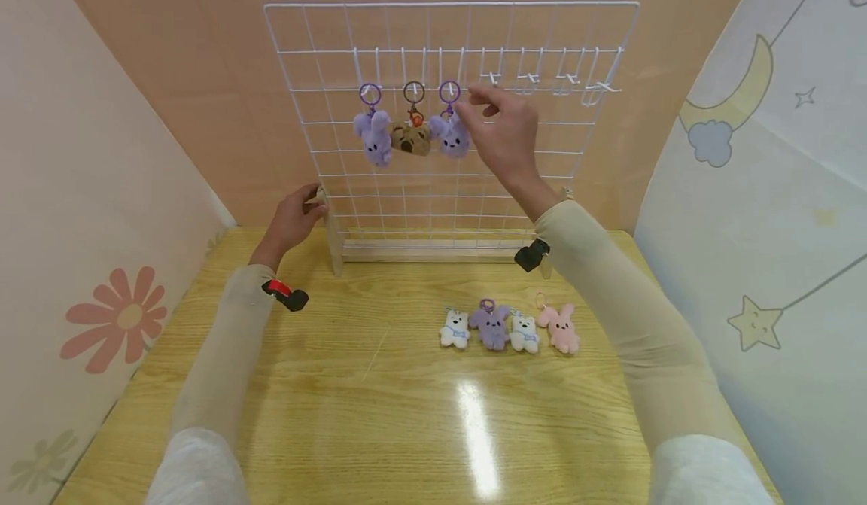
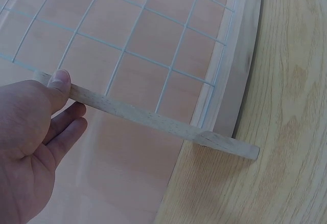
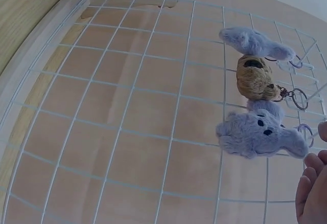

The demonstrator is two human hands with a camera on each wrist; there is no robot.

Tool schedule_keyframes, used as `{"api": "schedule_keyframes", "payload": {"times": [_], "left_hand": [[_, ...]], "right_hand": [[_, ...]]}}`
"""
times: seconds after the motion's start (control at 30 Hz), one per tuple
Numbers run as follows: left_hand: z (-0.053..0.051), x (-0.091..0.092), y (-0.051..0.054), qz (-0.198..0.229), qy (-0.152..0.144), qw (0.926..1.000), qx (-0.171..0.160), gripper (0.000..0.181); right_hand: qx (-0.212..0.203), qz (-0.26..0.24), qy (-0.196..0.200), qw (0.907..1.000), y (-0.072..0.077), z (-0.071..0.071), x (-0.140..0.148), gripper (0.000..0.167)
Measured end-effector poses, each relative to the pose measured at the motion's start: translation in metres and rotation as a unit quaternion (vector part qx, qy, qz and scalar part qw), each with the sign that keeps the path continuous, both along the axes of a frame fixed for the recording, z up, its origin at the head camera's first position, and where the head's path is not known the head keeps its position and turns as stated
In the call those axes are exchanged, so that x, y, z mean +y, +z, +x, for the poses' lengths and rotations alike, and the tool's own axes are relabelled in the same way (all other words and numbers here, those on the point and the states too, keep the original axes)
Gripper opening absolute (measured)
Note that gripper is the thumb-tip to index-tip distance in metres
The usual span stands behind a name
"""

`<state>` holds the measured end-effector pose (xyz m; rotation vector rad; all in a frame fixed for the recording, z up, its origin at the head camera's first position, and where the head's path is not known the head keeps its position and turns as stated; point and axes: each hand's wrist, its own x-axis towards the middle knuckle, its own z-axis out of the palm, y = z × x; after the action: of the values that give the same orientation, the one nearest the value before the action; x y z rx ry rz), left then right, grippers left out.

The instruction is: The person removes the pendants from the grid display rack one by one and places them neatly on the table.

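My left hand (image 1: 293, 223) holds the top of the rack's wooden side foot (image 2: 133, 112), with the thumb on top and fingers below. My right hand (image 1: 508, 132) is up at the white wire grid rack (image 1: 433, 196), close beside a purple plush keychain (image 1: 454, 138) hanging by its purple ring from a hook. Its thumb and fingers are apart, near that ring; the right wrist view cuts off most of the hand. To the left hang a brown plush keychain (image 1: 412, 140) on a dark ring and another purple plush keychain (image 1: 375, 140).
Several bare white hooks (image 1: 530, 77) are on the grid right of the right hand. On the wooden table (image 1: 305, 400) lie two white bear keychains (image 1: 455, 330), a purple plush keychain (image 1: 492, 328) and a pink plush keychain (image 1: 562, 330). Printed panels (image 1: 779, 189) stand at the sides.
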<state>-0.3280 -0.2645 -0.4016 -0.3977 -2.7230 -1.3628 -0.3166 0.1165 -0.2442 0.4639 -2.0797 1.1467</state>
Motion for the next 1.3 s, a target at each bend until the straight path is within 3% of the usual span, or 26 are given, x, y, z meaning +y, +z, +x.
{"api": "schedule_keyframes", "payload": {"times": [0.57,1.3], "left_hand": [[0.004,0.002,0.002,0.0,-0.004,1.0,0.004,0.061],[0.003,0.003,0.002,-0.003,0.001,1.0,0.004,0.06]], "right_hand": [[-0.022,-0.02,-0.045,0.9986,-0.001,-0.015,-0.017,0.025],[-0.011,-0.037,-0.07,0.9968,-0.001,-0.019,-0.027,0.022]]}}
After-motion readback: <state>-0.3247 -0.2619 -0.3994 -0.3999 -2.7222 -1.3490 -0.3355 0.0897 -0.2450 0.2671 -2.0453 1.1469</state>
